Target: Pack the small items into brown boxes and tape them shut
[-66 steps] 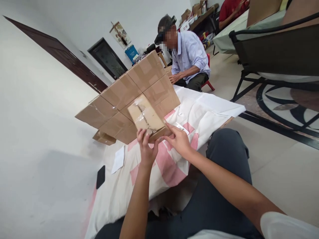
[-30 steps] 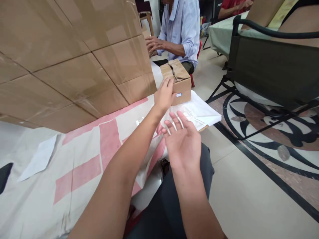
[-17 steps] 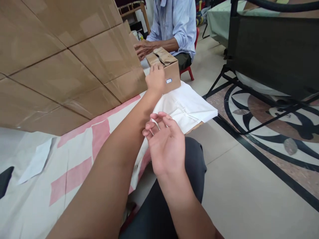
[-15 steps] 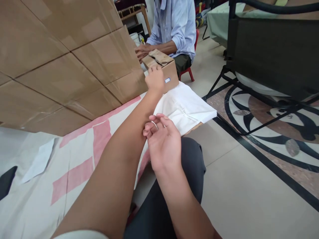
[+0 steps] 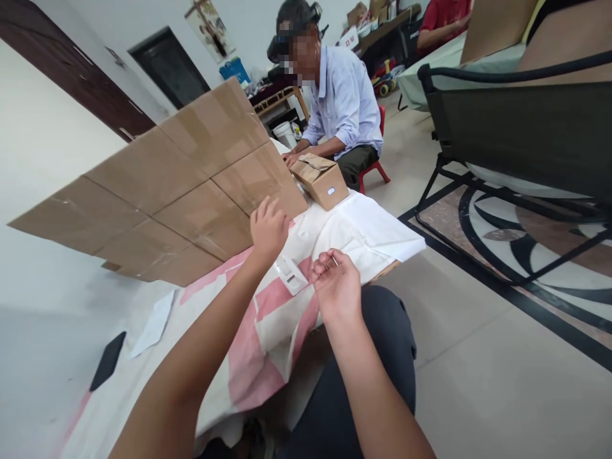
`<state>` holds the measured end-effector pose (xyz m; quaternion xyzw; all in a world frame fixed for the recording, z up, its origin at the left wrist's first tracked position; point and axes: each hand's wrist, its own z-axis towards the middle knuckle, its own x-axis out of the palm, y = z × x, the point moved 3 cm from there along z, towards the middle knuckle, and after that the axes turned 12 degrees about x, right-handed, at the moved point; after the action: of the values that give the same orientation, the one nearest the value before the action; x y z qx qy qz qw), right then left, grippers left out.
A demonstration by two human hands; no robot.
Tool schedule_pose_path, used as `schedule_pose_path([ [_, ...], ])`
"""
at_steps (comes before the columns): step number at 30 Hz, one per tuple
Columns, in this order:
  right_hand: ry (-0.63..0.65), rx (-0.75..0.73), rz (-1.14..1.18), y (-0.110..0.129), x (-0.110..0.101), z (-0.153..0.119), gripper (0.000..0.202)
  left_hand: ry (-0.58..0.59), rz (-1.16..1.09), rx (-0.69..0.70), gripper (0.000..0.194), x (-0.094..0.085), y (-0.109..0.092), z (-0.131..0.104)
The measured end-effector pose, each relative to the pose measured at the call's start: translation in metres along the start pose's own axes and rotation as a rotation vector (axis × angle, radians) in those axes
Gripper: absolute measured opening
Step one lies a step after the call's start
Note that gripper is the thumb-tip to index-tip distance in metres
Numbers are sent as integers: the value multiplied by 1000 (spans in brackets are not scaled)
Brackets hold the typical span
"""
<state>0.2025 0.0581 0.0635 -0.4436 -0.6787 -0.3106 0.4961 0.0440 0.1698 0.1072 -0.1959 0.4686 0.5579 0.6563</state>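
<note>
My left hand [image 5: 270,229] is raised over the cloth-covered table with its fingers spread, in front of the cardboard panel. Nothing shows in it. My right hand [image 5: 337,284] is palm up near the table's edge, its fingers curled around a small thin metallic item [image 5: 331,261] too small to name. Between the hands, a white plastic piece [image 5: 290,275] with a small dark slot lies on the pink and white cloth [image 5: 253,357]. Beyond them a small cardboard box [image 5: 325,185] with a torn top sits on the white cloth [image 5: 373,223].
Cardboard boxes [image 5: 191,191] form a wall along the table's left side. A dark flat object [image 5: 108,361] and white paper [image 5: 153,324] lie at the left. Across the table sits a person in a blue shirt [image 5: 351,95]. A black-framed chair [image 5: 516,134] stands right.
The view has shifted up and left. My left hand has come back from the small box and its fingers have spread. The white plastic piece now shows between my hands.
</note>
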Motion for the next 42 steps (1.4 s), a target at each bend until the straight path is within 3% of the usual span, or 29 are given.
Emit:
schedule_pose_path([
  [2,7,-31,-50,-3,-2,3,15,115,35,-94,32,-13,30,-57],
  [4,-1,-47,-110,-8,-3,6,16,294,34,-298,33,-19,65,-118],
  [7,-26,-27,-201,-20,1,7,17,410,7,-500,27,-27,105,-203],
  [10,-49,-39,-299,-38,7,3,16,421,-24,-662,23,-32,128,-271],
  [13,-14,-147,-479,-63,6,3,17,324,-71,-713,26,-29,139,-313],
  [16,46,-386,-801,-99,-5,13,16,229,-168,-742,24,-18,146,-333],
  [18,49,-468,-1054,-131,-15,27,15,162,-250,-762,23,-11,149,-339],
  [21,123,-317,-1351,-189,-25,54,21,58,-401,-797,20,-6,153,-343],
  [25,297,-134,-1516,-276,-18,89,24,-110,-619,-885,12,-7,157,-347],
  [30,398,-44,-1551,-390,4,143,18,-379,-822,-1097,15,-15,166,-357],
  [33,427,-11,-1516,-461,14,182,19,-523,-806,-1272,15,-21,170,-369],
  [36,478,30,-1469,-531,19,215,20,-773,-771,-1418,17,-22,177,-390],
  [39,517,59,-1437,-583,15,239,20,-886,-724,-1349,19,-25,210,-415],
  [40,520,66,-1433,-594,11,245,20,-851,-718,-1291,20,-28,232,-423],
  [42,523,88,-1433,-608,2,256,22,-826,-621,-1222,21,-41,294,-438],
])
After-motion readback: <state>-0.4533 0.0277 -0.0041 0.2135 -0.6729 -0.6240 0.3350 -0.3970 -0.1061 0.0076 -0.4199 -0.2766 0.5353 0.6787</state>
